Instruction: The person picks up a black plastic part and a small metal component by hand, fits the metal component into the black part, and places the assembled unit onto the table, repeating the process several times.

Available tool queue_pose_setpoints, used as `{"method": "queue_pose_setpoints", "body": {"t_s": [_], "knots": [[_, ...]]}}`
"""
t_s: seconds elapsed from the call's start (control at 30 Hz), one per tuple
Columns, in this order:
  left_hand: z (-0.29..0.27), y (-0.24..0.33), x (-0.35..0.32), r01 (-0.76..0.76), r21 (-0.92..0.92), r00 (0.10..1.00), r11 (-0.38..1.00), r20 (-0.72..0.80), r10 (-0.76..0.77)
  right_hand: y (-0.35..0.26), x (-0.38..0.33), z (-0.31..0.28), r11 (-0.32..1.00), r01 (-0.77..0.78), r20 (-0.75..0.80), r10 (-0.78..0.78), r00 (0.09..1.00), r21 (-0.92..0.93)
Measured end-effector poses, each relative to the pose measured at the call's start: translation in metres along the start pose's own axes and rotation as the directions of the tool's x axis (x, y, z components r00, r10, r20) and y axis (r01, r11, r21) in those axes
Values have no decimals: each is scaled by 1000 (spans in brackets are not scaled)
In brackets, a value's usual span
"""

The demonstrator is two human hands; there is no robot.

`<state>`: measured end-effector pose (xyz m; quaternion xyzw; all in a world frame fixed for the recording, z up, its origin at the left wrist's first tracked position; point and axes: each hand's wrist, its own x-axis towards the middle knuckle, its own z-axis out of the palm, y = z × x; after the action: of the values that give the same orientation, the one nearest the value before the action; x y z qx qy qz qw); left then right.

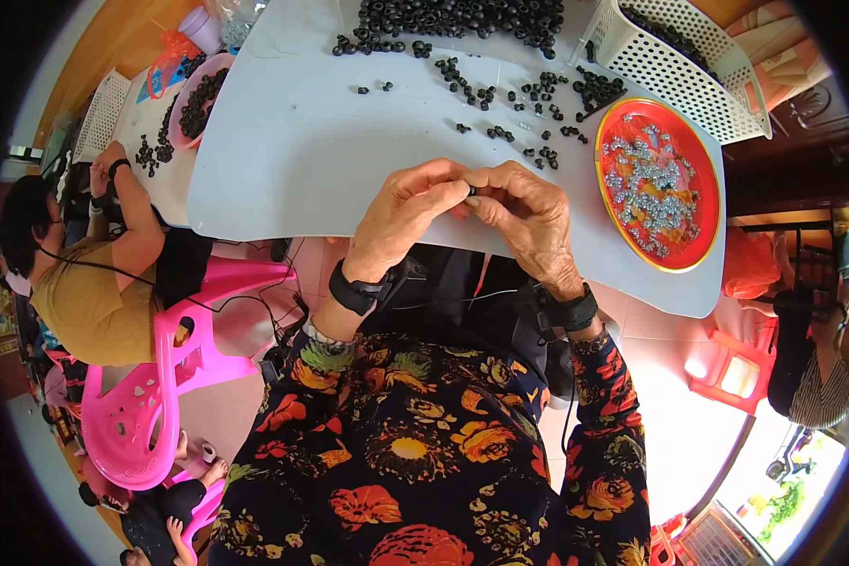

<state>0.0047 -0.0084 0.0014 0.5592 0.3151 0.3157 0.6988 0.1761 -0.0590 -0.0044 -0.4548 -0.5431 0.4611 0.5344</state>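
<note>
The person's left hand point(407, 215) and right hand point(530, 219) are meeting fingertip to fingertip just above the near edge of the pale grey table point(292, 151). Both are pinching one small black rubber ring point(472, 191) between thumbs and forefingers, the remaining fingers curling loosely. Each wrist is wearing a black strap. Further back on the table a heap of loose black rubber rings point(462, 17) is lying, with strays scattering toward the hands. To the right a round red plastic tray with a yellow rim point(707, 211) is holding small silvery metal pieces point(646, 184), and behind it a white perforated plastic basket point(674, 71) is standing. At the left, a second person in a mustard top point(80, 292) is sitting on a pink plastic chair point(156, 396).
</note>
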Motion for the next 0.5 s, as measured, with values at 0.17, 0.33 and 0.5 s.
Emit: {"method": "queue_pose_setpoints", "body": {"t_s": [0.17, 0.33, 0.5], "knots": [[-4, -15, 0, -45, -195, 996, 980, -89, 28, -8, 2, 2, 999, 8, -24, -9, 1000, -45], [-1, -12, 1, -63, -265, 991, 962, -127, 30, -33, 27, -26, 592, 123, -74, -296, 952, -797], [-1, -16, 1, -87, -269, 991, 959, -118, 56, -33, 58, -45, 362, 157, 83, -211, 974, -919]]}}
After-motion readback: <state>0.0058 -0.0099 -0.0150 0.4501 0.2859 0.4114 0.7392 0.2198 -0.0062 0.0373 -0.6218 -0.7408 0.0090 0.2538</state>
